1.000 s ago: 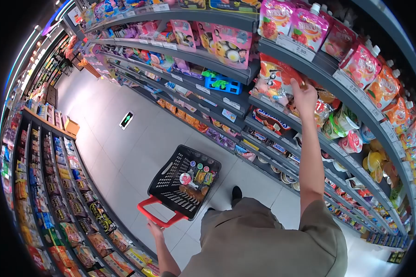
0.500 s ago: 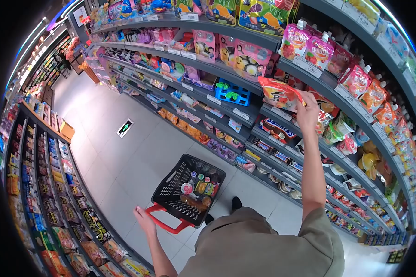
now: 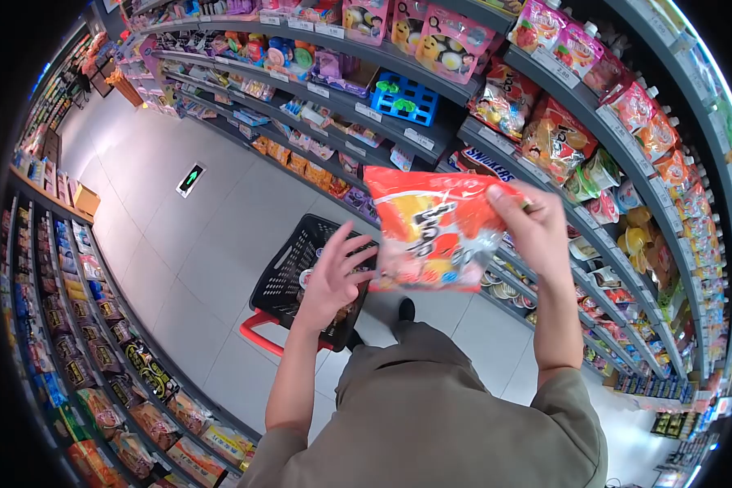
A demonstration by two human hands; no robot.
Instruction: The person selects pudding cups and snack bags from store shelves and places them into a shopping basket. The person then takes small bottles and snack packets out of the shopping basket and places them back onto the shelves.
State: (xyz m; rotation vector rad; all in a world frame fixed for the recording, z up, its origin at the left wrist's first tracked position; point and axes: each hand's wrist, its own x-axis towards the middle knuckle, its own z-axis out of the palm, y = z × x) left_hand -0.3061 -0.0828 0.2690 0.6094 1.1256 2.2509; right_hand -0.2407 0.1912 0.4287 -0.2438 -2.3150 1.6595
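A red and yellow bag of candy (image 3: 435,232) hangs in front of me, its lower part see-through with pale pieces inside. My right hand (image 3: 529,228) pinches the bag at its upper right edge. My left hand (image 3: 333,272) is raised just left of the bag, fingers spread and holding nothing. Whether its fingertips touch the bag's lower left edge, I cannot tell. Below and behind that hand stands a black shopping basket (image 3: 281,272) on the floor, with a red handle (image 3: 262,332). My hand hides most of the basket's contents.
On the right, shelves hold similar candy bags (image 3: 557,138), fruit jelly pouches (image 3: 577,49), a Snickers pack (image 3: 484,163) and a blue plastic crate (image 3: 405,98). Another snack shelf (image 3: 73,342) runs along the left. A green arrow sign (image 3: 191,179) marks the tiled floor between them.
The candy bag has come off the right shelf and moved left and down toward me in my right hand. My left hand has risen from beside the basket handle to the bag.
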